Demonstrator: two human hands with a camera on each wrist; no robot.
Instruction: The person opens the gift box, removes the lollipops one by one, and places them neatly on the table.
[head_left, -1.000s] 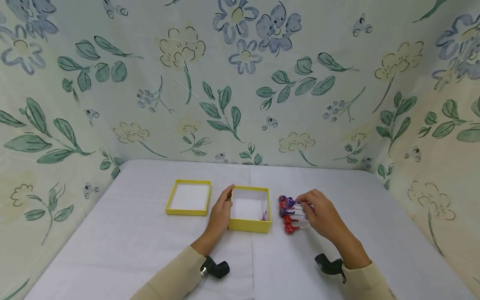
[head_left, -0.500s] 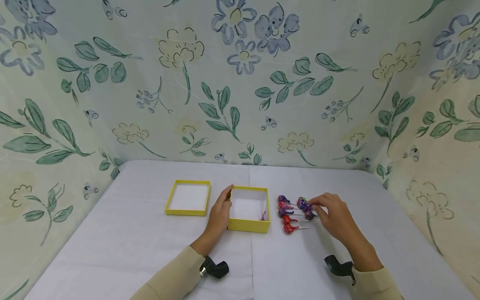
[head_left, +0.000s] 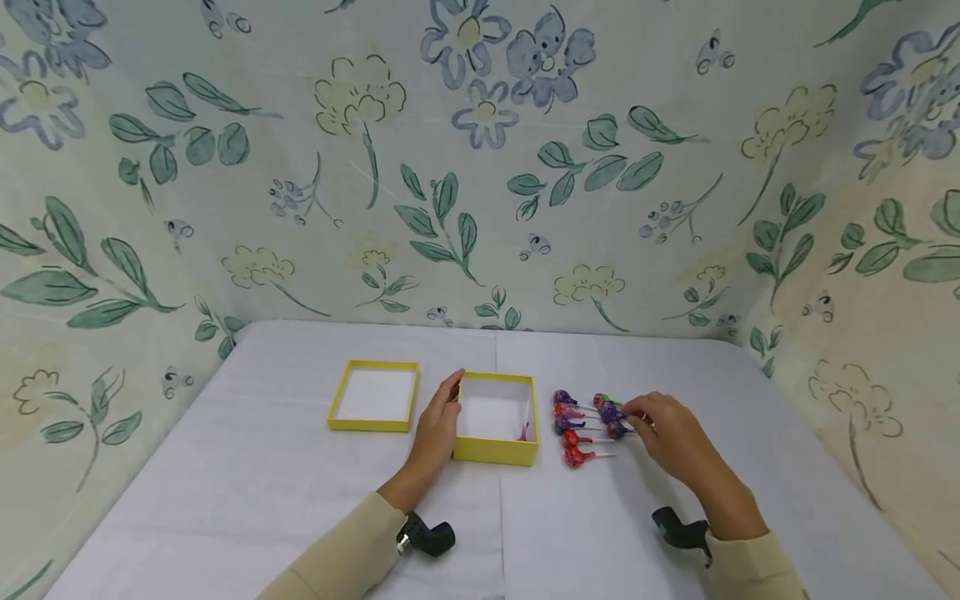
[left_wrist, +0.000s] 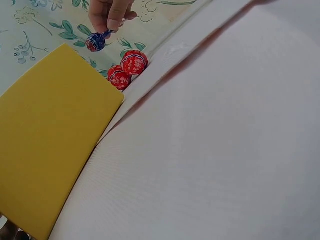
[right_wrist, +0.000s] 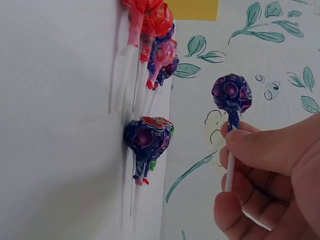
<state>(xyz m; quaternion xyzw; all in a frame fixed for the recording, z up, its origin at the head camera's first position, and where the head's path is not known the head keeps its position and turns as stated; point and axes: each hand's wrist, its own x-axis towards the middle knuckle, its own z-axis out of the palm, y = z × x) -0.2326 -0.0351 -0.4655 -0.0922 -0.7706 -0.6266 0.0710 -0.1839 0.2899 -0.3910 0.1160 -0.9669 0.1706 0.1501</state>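
Note:
My left hand [head_left: 435,433] holds the left side of an open yellow box [head_left: 497,452] with a white inside. One wrapped lollipop [head_left: 523,431] stands in the box's near right corner. To the right of the box, my right hand [head_left: 666,423] pinches the white stick of a purple-wrapped lollipop [right_wrist: 231,93] between thumb and fingers, its head raised off the table. Under and beside it lie a few more lollipops, one purple-wrapped [right_wrist: 145,139]. A column of red, pink and purple lollipops [head_left: 576,457] lies nearer the box, sticks pointing right.
The box's shallow yellow-rimmed lid [head_left: 375,393] lies inside-up to the left of the left hand. A white cloth [head_left: 225,483] covers the table. Floral fabric [head_left: 450,208] hangs behind and along both sides. Each wrist carries a black camera.
My right hand has carried the purple lollipop rightward from the column near the box to the small group farther right, and shifted it slightly there. The left hand stays on the box.

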